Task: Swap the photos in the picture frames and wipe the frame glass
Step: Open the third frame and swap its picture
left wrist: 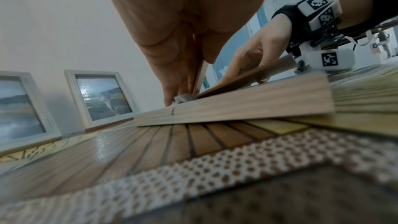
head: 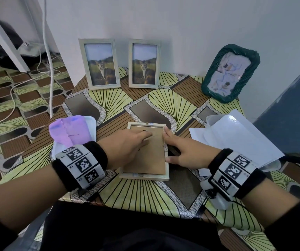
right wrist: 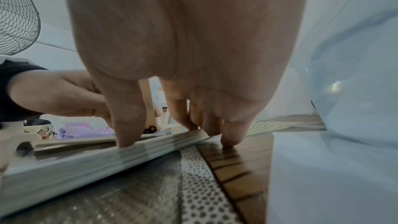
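A light wooden picture frame (head: 167,175) lies face down mid-table, its brown backing board (head: 149,160) upward. My left hand (head: 149,137) reaches across the backing. In the left wrist view its fingertips (left wrist: 172,91) pinch a thin upright strip of the backing (left wrist: 201,74), and a brown board (left wrist: 247,76) sits tilted above the frame rail (left wrist: 247,106). My right hand (head: 169,145) rests with straight fingers along the frame's right edge, its thumb (right wrist: 129,130) on the rim (right wrist: 86,164). Two cat-photo frames (head: 100,64) (head: 144,64) lean on the wall.
A green woven frame (head: 230,73) stands at the back right. A purple cloth (head: 67,132) lies on a white tray (head: 92,124) at the left. White sheets and a clear sleeve (head: 236,138) lie at the right. Cables trail over the floor (head: 19,98) on the left.
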